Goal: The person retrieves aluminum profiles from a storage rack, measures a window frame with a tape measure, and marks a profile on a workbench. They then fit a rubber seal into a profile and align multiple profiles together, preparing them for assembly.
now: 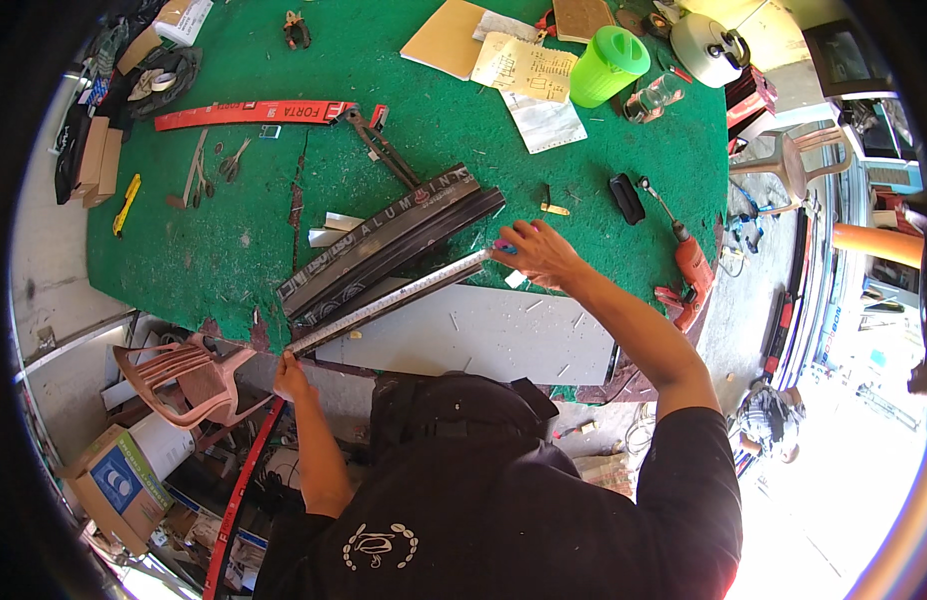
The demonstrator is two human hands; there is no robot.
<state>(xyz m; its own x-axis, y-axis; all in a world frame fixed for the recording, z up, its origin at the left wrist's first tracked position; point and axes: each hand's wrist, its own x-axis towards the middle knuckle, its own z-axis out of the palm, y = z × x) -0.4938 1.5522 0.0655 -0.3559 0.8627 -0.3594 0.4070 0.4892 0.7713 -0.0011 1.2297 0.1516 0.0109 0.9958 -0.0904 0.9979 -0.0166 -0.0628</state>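
A metal measuring tape (389,300) stretches diagonally along a long dark aluminium profile (394,235) lying on the green-covered table (234,250). My left hand (292,378) pinches the tape's lower end at the table's front edge. My right hand (539,255) holds the tape's upper end down near the end of the profile. A small pink and blue object shows at its fingertips; I cannot tell what it is. A grey board (494,335) lies just under the tape, toward me.
A red drill (692,265) lies at the table's right edge, beside a black case (626,197). Farther back are a green cup (609,65), papers (529,70), a white kettle (709,48), pliers (384,150) and a red strip (249,112). A plastic chair (189,378) and cardboard box (114,480) sit below left.
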